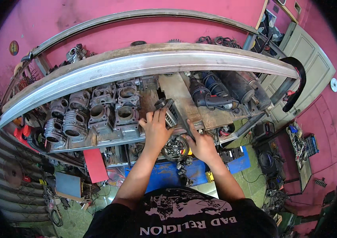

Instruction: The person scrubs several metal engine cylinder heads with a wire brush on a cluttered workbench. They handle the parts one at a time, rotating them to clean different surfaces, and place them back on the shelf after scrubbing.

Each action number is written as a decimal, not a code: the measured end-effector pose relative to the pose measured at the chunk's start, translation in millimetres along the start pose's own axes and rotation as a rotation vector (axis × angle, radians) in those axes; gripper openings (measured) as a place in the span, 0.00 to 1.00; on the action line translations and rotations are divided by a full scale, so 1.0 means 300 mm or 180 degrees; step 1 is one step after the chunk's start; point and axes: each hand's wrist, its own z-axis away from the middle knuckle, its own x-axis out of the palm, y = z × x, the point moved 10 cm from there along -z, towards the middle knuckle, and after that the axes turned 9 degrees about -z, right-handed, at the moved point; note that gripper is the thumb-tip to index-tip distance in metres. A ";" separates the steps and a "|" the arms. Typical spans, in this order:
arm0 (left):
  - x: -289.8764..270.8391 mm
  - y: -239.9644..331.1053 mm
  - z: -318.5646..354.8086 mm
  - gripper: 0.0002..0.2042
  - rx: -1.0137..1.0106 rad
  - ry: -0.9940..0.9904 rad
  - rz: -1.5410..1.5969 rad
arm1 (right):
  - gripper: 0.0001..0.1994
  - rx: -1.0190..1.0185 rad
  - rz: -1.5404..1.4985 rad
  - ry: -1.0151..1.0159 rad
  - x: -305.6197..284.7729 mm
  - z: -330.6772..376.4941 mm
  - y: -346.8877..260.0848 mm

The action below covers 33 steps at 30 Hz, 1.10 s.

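The person's left hand (156,127) closes its fingers over the left side of a small finned metal part (171,118), gripping it above the workbench, between the rows of engine cylinders and the power tools. The right hand (204,146) pinches the near end of a long, dark flat bar (182,119), its index finger stretched along it; the bar slants away alongside the finned part, though whether the two touch cannot be told. To the left, grey engine cylinders (101,126) stand close together, bores facing up. To the right, a corded power tool (207,98) lies on wooden boards (215,119), beside a dark metal canister (238,88). Just below the hands sits a round metal assembly (174,148), near a blue surface (156,174)
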 end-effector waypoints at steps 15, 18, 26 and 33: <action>0.006 -0.050 -0.032 0.42 0.0020 -0.0170 -0.0081 | 0.39 -0.0387 -0.0009 0.0358 0.041 -0.029 0.062; 0.003 -0.046 -0.037 0.42 0.0005 -0.0193 -0.0083 | 0.40 -0.0478 0.0029 0.0487 0.046 -0.044 0.067; 0.006 -0.042 -0.028 0.42 -0.0024 -0.0159 -0.0126 | 0.43 -0.0584 -0.0045 0.0443 0.027 -0.040 0.037; 0.017 0.000 0.004 0.44 -0.0055 -0.0140 -0.0279 | 0.40 -0.0411 -0.0399 0.0412 0.051 -0.046 0.133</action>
